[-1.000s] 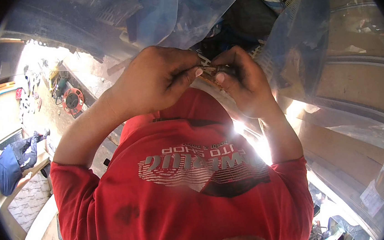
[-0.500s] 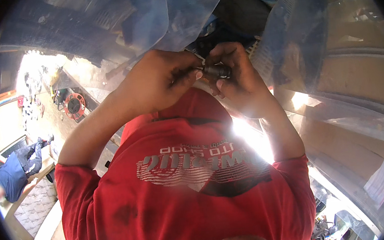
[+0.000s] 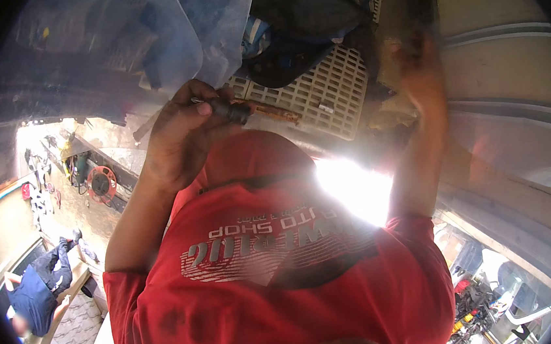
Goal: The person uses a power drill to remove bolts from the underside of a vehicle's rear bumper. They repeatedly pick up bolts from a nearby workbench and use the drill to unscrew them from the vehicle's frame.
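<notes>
The dark cylindrical piece [image 3: 233,111] sat at eleven o'clock from the view's centre, in the left hand [image 3: 183,131], and seemed liable to slip toward the pale perforated panel [image 3: 344,90], between one and two o'clock, if that one-handed grip slackened or tilted. The left hand's thumb and fingers were closed around the piece; the right hand [image 3: 417,71], well apart at two o'clock, was too blurred to tell its finger spread or whether it held anything.
</notes>
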{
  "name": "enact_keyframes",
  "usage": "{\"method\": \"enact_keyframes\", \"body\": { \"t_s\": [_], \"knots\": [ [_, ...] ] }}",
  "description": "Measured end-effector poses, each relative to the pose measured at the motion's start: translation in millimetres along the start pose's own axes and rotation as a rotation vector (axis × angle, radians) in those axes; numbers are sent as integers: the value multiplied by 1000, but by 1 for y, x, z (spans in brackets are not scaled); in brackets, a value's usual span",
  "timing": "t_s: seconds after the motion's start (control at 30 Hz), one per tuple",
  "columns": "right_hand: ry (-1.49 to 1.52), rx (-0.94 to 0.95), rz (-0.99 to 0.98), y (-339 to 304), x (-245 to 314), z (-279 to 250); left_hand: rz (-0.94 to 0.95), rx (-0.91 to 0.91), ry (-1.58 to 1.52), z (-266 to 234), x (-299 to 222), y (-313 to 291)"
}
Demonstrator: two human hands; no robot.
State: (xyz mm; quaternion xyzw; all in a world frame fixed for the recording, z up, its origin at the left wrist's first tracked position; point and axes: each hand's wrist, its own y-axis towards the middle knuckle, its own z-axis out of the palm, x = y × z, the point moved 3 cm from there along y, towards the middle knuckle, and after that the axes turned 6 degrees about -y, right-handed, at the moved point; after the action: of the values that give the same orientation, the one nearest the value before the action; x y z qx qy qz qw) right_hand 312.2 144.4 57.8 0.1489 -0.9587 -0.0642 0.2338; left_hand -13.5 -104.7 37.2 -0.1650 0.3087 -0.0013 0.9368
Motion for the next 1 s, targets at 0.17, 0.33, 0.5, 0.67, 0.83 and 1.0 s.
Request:
{"method": "enact_keyframes", "body": {
  "t_s": [0.17,0.33,0.5,0.67,0.83,1.0],
  "knots": [
    [-361,281,59,28,-89,26,-103,-4,-4,-12,2,-12],
    [-150,313,-135,32,-75,118,-39,-115,198,-3,-4,-28],
    [-536,422,-64,77,-161,187,-56,-153,285,-2,-1,-45],
    [-594,353,-220,79,-155,168,43,-254,280,-38,-7,-103],
    [-319,140,-298,49,-100,93,58,-508,332,-83,-12,-180],
    [89,185,-366,-38,16,49,106,-672,88,-171,32,-247]
  ]
}}
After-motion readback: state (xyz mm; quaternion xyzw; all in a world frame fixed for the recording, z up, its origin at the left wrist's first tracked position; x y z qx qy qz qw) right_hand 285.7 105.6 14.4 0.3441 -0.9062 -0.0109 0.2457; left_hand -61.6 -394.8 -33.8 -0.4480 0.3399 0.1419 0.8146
